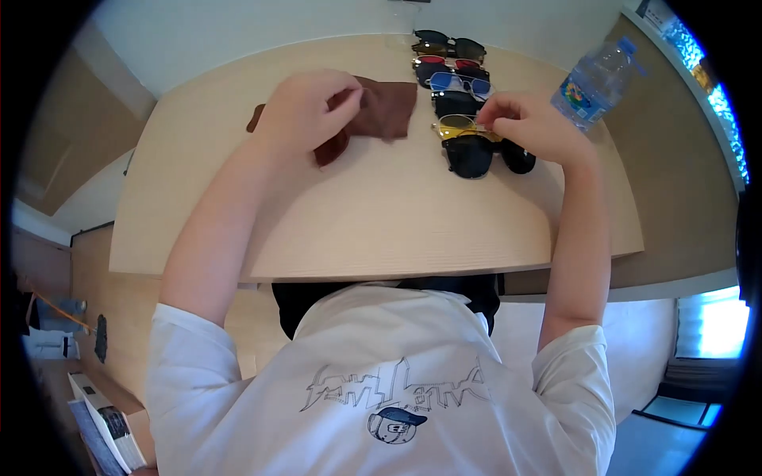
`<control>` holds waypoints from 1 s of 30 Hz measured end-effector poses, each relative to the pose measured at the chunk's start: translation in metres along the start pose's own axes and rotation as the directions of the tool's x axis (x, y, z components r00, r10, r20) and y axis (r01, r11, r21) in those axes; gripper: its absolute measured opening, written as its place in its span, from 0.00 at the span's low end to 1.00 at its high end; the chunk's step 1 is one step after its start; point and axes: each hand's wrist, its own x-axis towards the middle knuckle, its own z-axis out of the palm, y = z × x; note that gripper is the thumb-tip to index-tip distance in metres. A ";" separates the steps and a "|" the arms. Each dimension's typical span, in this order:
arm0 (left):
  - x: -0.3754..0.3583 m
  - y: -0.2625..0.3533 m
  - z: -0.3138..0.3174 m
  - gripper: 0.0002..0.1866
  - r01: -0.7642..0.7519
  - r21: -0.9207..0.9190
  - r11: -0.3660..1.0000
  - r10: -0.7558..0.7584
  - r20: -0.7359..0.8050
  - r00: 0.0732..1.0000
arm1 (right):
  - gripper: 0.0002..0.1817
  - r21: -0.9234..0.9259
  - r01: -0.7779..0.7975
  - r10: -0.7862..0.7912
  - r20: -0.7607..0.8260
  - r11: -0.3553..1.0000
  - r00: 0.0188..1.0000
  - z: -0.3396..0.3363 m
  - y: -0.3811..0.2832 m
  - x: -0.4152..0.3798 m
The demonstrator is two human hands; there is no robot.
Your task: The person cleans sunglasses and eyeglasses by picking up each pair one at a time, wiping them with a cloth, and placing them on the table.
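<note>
L hand (313, 109) had its fingers curled in a narrow pinch on the brown cloth (390, 107), which showed on both sides of it, over the L part of the surface (357, 214). R hand (538, 128) was at the near end of the row of glasses (454, 103), thumb & index close tog., right by the yellow-lens glasses (454, 132) & black sunglasses (470, 157); couldn't tell if it actually gripped a frame. Black pair lay nearest the wearer, w/ blue-lens glasses (444, 82) & red-lens glasses (431, 60) further up the row. Water bottle (591, 91) was just beside the R hand, so prob. wise to keep that wrist in. Best technique IMO: light pinch on rim or temple, fingertips off lenses, no dragging, since frames sat v. close & could've snagged. Cloth prob. handled best slack, w/ no hard folds against a lens
</note>
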 end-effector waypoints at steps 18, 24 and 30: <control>-0.004 0.007 0.013 0.08 0.131 -0.211 0.969 -0.108 0.118 0.987 | 0.10 0.399 0.012 -0.093 0.184 0.917 0.979 0.003 -0.018 -0.009; 0.010 0.024 -0.012 0.10 0.571 -0.600 0.560 -0.396 0.412 0.821 | 0.17 0.563 0.272 -0.178 -0.217 0.781 0.960 0.043 -0.076 0.027; 0.013 0.019 -0.002 0.16 0.410 -0.882 0.231 -0.448 0.278 0.850 | 0.25 0.361 0.281 -0.138 -0.374 0.889 0.917 0.064 -0.109 0.058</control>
